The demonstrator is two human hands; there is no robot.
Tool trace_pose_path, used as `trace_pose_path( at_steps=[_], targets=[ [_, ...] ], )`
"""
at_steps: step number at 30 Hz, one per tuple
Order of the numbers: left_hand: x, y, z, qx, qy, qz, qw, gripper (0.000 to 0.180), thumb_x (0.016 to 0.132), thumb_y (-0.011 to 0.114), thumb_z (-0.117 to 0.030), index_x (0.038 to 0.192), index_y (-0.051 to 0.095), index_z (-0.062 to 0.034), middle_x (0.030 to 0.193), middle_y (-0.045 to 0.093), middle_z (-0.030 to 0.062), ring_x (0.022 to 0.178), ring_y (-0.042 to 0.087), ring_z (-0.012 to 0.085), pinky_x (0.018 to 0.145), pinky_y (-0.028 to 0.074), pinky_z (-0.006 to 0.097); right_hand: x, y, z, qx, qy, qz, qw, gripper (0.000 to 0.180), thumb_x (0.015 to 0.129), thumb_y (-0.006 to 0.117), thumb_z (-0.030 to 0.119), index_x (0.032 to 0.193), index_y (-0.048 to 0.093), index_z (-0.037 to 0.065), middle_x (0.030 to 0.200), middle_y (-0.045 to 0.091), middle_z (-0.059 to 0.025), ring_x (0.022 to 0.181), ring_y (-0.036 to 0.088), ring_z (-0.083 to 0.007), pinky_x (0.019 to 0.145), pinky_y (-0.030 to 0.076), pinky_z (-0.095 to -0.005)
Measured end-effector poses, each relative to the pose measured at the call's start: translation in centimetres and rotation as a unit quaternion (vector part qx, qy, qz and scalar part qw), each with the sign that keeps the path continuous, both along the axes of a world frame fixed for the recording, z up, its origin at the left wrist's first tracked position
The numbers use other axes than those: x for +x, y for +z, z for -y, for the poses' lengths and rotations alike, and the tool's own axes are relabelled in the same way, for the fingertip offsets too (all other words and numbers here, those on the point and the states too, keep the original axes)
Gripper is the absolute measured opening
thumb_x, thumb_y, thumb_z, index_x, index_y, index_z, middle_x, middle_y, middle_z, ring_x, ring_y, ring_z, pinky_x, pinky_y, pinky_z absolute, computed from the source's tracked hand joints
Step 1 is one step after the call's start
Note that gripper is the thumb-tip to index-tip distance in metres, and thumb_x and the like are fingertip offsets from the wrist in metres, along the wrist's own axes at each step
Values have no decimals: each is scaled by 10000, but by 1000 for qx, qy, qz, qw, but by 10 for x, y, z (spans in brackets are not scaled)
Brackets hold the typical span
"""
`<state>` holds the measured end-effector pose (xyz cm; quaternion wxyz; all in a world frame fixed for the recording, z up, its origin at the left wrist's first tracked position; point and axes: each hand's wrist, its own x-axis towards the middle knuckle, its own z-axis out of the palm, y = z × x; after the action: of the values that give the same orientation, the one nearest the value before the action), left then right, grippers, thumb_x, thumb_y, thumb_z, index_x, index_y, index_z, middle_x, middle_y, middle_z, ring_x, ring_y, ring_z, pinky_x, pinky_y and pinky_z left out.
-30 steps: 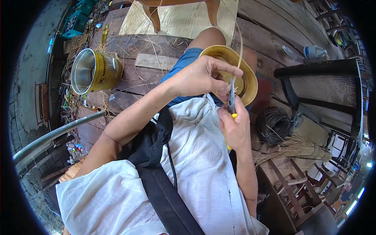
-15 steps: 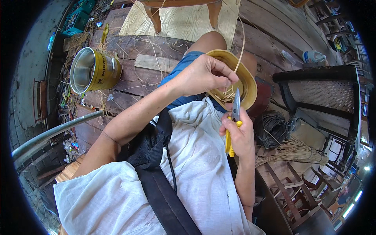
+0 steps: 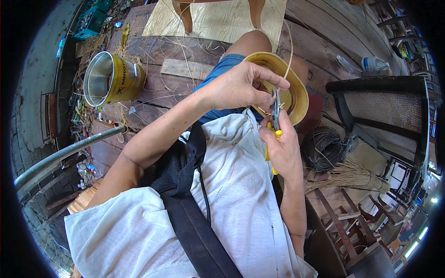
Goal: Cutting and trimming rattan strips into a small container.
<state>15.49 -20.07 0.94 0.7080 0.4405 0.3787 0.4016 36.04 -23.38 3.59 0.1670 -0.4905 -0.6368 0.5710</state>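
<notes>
My left hand reaches over a yellow tub, pinching a thin strip of cane that arches up and away toward the wooden legs at the top. In my right hand is a pair of yellow-handled cutters, jaws pointing up. The jaw tips meet the left fingertips, at the cane's near end; whether they have closed on the strip I cannot tell. The tub rests in my lap between my knees. Small pale cane pieces show beside the jaws, and my hands hide much of the tub's inside.
On the plank floor at left stands a yellow metal bucket, near a metal pipe. To the right are a black chair frame with woven cane, a dark coil and a cane bundle. Wooden furniture legs stand ahead on plywood.
My right hand has raised the cutters to the left fingertips. My left hand has shifted slightly right with the cane. The view has shifted a little.
</notes>
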Motion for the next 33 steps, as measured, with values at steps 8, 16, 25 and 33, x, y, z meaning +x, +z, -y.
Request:
trace_pose_path(
  at_steps=[8, 16, 25, 33],
  targets=[
    [8, 6, 2, -3, 3, 23, 1000, 459, 860, 651, 74, 1317, 618, 58, 910, 746, 138, 793, 735, 160, 789, 621, 286, 3, 4, 9, -122, -72, -66, 988, 230, 920, 576, 65, 1140, 553, -1, 796, 554, -40, 626, 502, -79, 570, 429, -271],
    [8, -7, -3, 97, 44, -167, 980, 312, 928, 693, -10, 1235, 678, 48, 983, 747, 59, 872, 680, 89, 814, 562, 234, 23, 1, 14, -132, -112, -35, 984, 309, 914, 556, 20, 1222, 557, 9, 862, 561, -35, 621, 527, -68, 543, 449, -235],
    [3, -1, 1, -28, 6, 29, 999, 360, 928, 675, 26, 1287, 654, 24, 998, 740, 68, 846, 710, 107, 814, 583, 260, 8, -2, 8, -58, -33, -34, 997, 309, 915, 577, 66, 1212, 547, -14, 944, 618, -94, 768, 594, -138, 732, 496, -301],
    [2, 2, 3, -14, -9, -9, 1000, 411, 924, 681, 37, 1331, 625, 20, 969, 740, 66, 853, 722, 113, 826, 583, 255, 4, -2, 4, -43, -2, 1, 999, 304, 904, 580, 58, 1202, 557, 1, 924, 592, -48, 796, 573, -117, 734, 481, -272]
  ],
)
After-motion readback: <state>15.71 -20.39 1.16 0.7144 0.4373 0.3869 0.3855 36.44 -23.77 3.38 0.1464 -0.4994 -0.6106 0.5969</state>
